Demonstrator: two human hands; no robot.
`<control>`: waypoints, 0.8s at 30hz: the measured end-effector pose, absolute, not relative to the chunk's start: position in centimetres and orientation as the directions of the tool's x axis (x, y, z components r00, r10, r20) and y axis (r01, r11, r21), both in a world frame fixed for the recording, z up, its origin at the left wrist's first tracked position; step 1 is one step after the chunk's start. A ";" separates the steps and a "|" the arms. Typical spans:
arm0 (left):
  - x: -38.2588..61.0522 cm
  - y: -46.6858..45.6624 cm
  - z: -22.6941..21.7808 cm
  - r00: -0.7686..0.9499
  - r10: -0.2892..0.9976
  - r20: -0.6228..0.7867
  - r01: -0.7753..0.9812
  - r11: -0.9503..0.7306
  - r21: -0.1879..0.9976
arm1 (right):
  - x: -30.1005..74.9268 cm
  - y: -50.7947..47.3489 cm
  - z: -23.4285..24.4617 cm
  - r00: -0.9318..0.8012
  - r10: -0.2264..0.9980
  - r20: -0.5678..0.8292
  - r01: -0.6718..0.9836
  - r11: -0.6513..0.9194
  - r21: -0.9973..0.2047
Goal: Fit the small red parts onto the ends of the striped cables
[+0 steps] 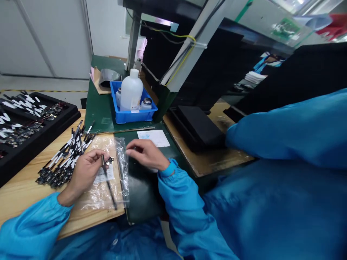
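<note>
My left hand [86,169] pinches a long thin black flex cable strip [107,180] with a small connector board at its top end, held over a clear plastic bag [114,195] lying on the wooden board. My right hand [146,153] rests curled on the green mat [141,187] at the bag's right edge, fingers bent and touching the plastic. A pile of the same black-and-white strips [65,155] lies just left of my left hand. Both arms wear blue sleeves.
A black tray [40,133] with several more strips sits at the far left. A blue bin [130,115] holds a white bottle [131,90] and small jars. A white card [153,138] lies on the mat. Black foam trays [200,126] stand to the right.
</note>
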State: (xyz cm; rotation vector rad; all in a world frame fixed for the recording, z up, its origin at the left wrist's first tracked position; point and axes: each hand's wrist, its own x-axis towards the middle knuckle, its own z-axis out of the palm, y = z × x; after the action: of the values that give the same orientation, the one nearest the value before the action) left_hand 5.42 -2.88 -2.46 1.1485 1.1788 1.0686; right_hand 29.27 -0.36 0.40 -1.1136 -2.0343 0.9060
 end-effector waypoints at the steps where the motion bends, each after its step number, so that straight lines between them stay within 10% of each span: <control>1: 5.4 -2.8 -2.6 0.082 0.985 -0.149 -0.069 0.154 0.986 | 30.4 -0.1 0.5 -0.360 0.912 0.199 0.486 0.365 -0.794; 9: 5.2 -2.6 -3.3 0.137 0.971 -0.194 -0.297 0.227 0.928 | 35.9 0.5 -0.2 -0.284 0.954 -0.101 0.640 0.110 -0.761; 24: 5.8 -3.1 -2.7 0.035 0.999 -0.015 -0.069 0.018 0.997 | 31.7 -0.5 0.0 -0.312 0.895 -0.320 0.862 0.126 -0.490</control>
State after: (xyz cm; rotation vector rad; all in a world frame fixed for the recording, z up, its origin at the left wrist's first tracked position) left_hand 5.84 -3.07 -2.71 1.1618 1.1404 1.2040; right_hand 31.69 -0.51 -0.03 -1.8105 -2.3169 0.9469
